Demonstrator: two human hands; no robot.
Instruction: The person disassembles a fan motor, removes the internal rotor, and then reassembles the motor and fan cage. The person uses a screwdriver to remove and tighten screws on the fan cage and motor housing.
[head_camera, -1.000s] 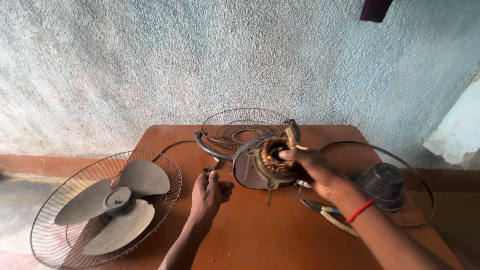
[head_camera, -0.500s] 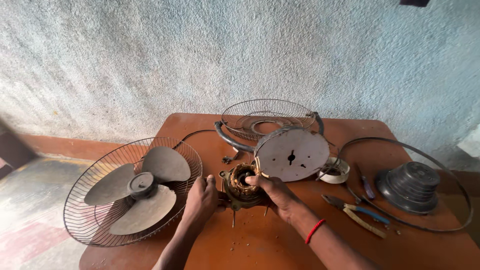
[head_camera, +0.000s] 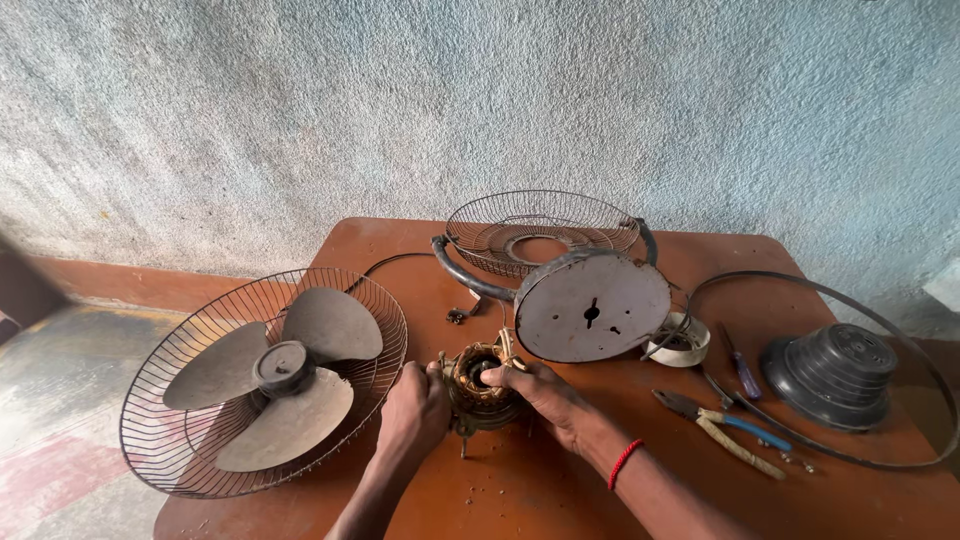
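At nine o'clock from the hands, a round wire fan guard (head_camera: 165, 420) hangs over the left edge of the reddish-brown wooden table (head_camera: 560, 500), its thin metal ribs curving up like a shallow bowl. Inside it lies a grey three-bladed fan blade (head_camera: 280, 375), dull and dusty, with a dark round hub.

Just right of the guard, the left hand (head_camera: 415, 420) closes its fingers against the left flank of the motor stator (head_camera: 482, 385), a squat round metal body with coppery windings showing at its top. The right hand (head_camera: 545, 400) grips the same stator from its three o'clock side, fingertips pressed on the top rim, a red thread band (head_camera: 623, 462) on the wrist. The stator sits on the table directly between the two hands, clasped from both sides.

At twelve o'clock from the stator a flat, grey, scuffed round motor cover (head_camera: 595, 305) tilts toward the camera, and behind it, near the rough pale-blue plastered wall (head_camera: 480, 100), sits a second wire guard (head_camera: 540, 230). A dark cable (head_camera: 385, 265) curves away at eleven o'clock.

At two o'clock rests a small white ring-shaped part (head_camera: 678, 345). Further right lie a blue-handled screwdriver (head_camera: 745, 375) and pliers (head_camera: 720, 425) with blue and cream grips. At three o'clock stands a black ribbed plastic cone housing (head_camera: 830, 375), encircled by a thin metal hoop (head_camera: 900, 330).
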